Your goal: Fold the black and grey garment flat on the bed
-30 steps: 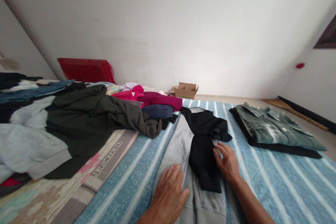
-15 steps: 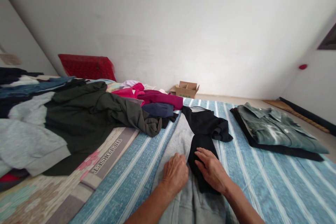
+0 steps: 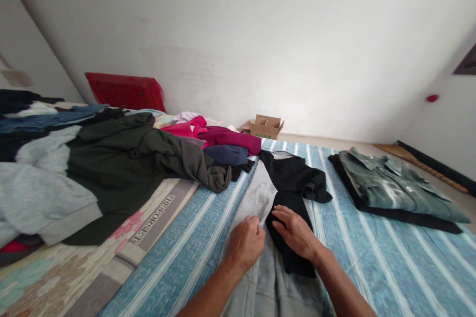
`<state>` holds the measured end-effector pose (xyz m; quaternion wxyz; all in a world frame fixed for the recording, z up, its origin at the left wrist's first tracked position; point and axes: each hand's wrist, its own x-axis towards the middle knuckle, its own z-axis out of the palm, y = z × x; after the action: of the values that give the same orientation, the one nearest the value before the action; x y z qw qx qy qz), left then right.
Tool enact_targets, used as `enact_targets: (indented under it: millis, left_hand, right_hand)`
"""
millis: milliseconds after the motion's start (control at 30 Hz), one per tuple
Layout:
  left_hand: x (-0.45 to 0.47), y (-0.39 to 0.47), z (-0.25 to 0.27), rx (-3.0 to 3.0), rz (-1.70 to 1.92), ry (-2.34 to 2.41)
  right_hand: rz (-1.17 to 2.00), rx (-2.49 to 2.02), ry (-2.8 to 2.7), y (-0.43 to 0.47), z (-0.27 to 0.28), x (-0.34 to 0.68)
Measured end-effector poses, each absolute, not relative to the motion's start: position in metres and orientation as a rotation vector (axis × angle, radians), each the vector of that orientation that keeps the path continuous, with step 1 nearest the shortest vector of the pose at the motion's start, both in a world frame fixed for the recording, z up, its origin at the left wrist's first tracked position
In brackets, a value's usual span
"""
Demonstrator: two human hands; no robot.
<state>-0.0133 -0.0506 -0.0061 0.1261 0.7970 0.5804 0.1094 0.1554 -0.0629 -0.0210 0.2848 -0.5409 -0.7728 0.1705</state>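
A grey and black sweatshirt (image 3: 255, 193) lies lengthwise on the striped sheet in front of me. One black sleeve is folded across its body, and its cuff end shows below my right hand. My left hand (image 3: 246, 243) is closed on the grey fabric just left of that sleeve, knuckles up, fingertips mostly hidden. Fingers stretched out, my right hand (image 3: 293, 232) rests on the black sleeve (image 3: 284, 203), with the thumb side close to my left hand. The sweatshirt's lower part runs toward me between my forearms.
Folded green-grey denim jacket (image 3: 397, 183) lies on black cloth (image 3: 368, 208) at right. Dark olive garment (image 3: 119, 173), grey garment (image 3: 44, 203) and several other clothes are heaped at left. A cardboard box (image 3: 264, 129) and red case-like object (image 3: 126, 91) stand by the wall.
My right hand has shifted slightly left along the black sleeve, nearer my left hand. The left hand keeps its place on the grey cloth. The view has moved slightly.
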Motion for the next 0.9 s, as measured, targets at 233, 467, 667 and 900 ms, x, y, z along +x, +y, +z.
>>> enact_targets:
  millis: [233, 467, 667, 900]
  left_hand:
    - [-0.015, -0.049, -0.011, 2.296, 0.400, 1.703]
    - [-0.014, -0.050, -0.013, 2.369, 0.396, 1.635]
    - [-0.015, -0.047, -0.017, 2.393, 0.352, 1.629]
    - [-0.015, -0.046, -0.018, 2.344, 0.358, 1.584]
  right_hand:
    - [0.435, -1.397, -2.230, -0.064, -0.020, 0.148]
    - [0.406, -1.345, -2.261, -0.067, -0.011, 0.145]
    - [0.517, -1.473, -2.358, -0.075, 0.003, 0.140]
    - [0.560, -1.488, -2.387, -0.083, 0.015, 0.135]
